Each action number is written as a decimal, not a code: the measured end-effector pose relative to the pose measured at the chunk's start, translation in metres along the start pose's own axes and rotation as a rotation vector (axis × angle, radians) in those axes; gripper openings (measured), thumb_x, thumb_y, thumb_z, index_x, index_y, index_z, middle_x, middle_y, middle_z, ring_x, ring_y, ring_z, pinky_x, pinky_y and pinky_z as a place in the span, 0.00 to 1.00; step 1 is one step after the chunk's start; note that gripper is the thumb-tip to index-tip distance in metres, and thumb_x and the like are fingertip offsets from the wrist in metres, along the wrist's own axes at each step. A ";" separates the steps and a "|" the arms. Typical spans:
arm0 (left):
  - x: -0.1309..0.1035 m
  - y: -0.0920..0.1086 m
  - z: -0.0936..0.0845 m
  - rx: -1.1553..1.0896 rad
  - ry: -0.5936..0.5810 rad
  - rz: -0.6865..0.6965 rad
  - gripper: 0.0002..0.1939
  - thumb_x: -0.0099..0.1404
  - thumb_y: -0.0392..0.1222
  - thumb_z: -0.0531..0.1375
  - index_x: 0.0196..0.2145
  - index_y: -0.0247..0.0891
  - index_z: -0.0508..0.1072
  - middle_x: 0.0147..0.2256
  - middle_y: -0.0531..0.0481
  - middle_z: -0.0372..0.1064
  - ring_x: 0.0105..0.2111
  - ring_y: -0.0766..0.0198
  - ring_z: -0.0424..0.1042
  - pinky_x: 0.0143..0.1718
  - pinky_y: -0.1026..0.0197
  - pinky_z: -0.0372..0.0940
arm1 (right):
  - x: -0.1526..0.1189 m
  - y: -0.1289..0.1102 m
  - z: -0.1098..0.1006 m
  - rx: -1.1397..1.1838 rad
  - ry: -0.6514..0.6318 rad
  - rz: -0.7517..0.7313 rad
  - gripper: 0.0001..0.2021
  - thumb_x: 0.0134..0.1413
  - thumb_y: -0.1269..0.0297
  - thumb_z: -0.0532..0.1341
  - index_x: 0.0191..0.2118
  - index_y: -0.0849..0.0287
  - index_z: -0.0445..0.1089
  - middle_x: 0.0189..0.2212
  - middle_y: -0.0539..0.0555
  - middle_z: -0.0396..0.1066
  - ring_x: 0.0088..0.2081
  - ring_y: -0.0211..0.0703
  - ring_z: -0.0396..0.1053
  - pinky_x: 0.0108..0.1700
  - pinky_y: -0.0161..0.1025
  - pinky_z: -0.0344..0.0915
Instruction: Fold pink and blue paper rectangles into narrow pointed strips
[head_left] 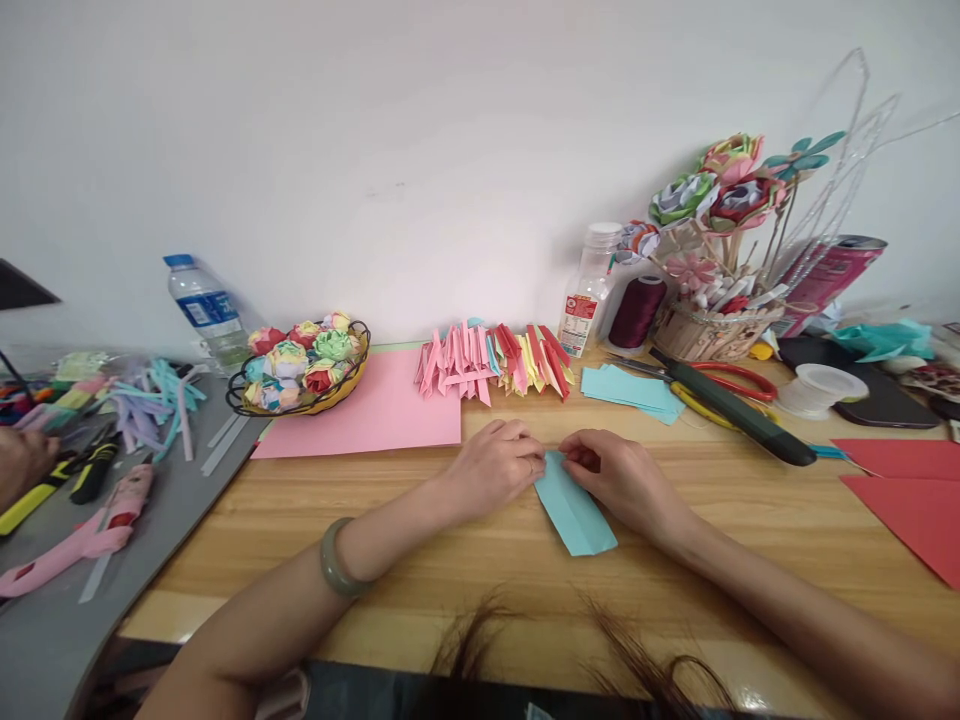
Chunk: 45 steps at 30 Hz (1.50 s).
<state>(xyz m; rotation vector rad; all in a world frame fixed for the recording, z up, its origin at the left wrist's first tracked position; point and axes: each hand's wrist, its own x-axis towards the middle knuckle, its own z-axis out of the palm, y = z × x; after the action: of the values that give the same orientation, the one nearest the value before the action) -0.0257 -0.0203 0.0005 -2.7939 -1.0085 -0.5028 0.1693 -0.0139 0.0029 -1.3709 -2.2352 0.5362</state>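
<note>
A wooden counter [480,590] runs under a plain white wall. Nearest me lies the folded blue paper [574,512], its long axis slanting away to the left, its far end pinched between my hands. My left hand [491,465] and right hand [619,478] each have a grip closed narrow on that end, equally near. Beyond lie a pink sheet [375,415] and folded strips [491,362]; nothing blocks the way.
</note>
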 end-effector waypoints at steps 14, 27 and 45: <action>0.000 -0.001 0.001 -0.041 0.035 -0.018 0.16 0.68 0.43 0.49 0.34 0.37 0.75 0.38 0.51 0.72 0.40 0.62 0.62 0.42 0.59 0.57 | -0.009 0.000 0.003 -0.358 0.063 -0.456 0.11 0.58 0.72 0.51 0.33 0.62 0.71 0.30 0.58 0.68 0.35 0.47 0.62 0.36 0.42 0.63; -0.002 -0.001 0.004 0.044 0.152 0.007 0.15 0.67 0.44 0.52 0.30 0.40 0.76 0.33 0.52 0.72 0.37 0.63 0.62 0.37 0.59 0.56 | -0.008 0.000 0.001 -0.426 0.069 -0.567 0.09 0.58 0.72 0.53 0.32 0.63 0.70 0.29 0.57 0.65 0.33 0.45 0.59 0.35 0.40 0.59; -0.001 -0.002 0.009 0.088 0.130 0.086 0.14 0.68 0.42 0.50 0.32 0.39 0.75 0.32 0.52 0.69 0.36 0.64 0.61 0.35 0.61 0.56 | -0.003 0.001 -0.003 -0.350 -0.093 -0.466 0.15 0.54 0.76 0.50 0.43 0.63 0.69 0.31 0.57 0.62 0.33 0.44 0.61 0.36 0.41 0.62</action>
<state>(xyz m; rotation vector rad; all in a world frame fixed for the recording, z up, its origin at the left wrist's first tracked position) -0.0250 -0.0174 -0.0077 -2.6746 -0.8581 -0.6040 0.1734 -0.0159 0.0043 -0.9268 -2.7019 0.0467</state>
